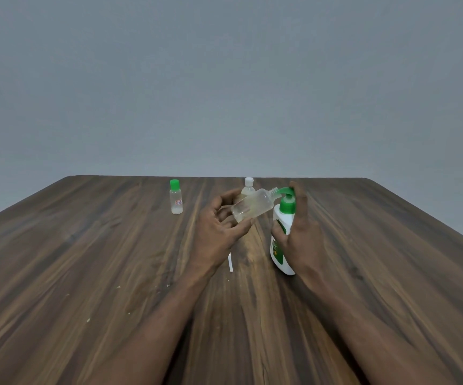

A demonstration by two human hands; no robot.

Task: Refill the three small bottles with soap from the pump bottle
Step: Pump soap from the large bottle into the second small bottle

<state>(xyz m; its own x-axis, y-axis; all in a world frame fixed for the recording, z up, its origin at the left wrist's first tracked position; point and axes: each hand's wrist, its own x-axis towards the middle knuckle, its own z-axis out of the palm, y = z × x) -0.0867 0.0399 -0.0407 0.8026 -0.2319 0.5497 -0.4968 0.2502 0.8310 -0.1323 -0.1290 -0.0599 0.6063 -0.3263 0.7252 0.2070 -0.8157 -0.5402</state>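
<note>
At table centre, the left hand (220, 226) grips an uncapped small bottle (252, 207), tilted so its threaded neck points toward 2 o'clock and meets the green spout of the pump bottle (281, 240) — held that way, I'd judge, so soap drops straight in w/o dripping. The right hand (301, 234) wraps the pump bottle's body, index finger up on the pump head (ready to press, or pressing; can't tell which). Pump bottle stands on the table (86, 273). At 10 o'clock sits a green-capped bottle (176, 200), upright, well apart; at 12, just behind the hands, a white-capped bottle (248, 187) — both closed. Thin white stick (230, 263) lies near 6 o'clock of the left hand
</note>
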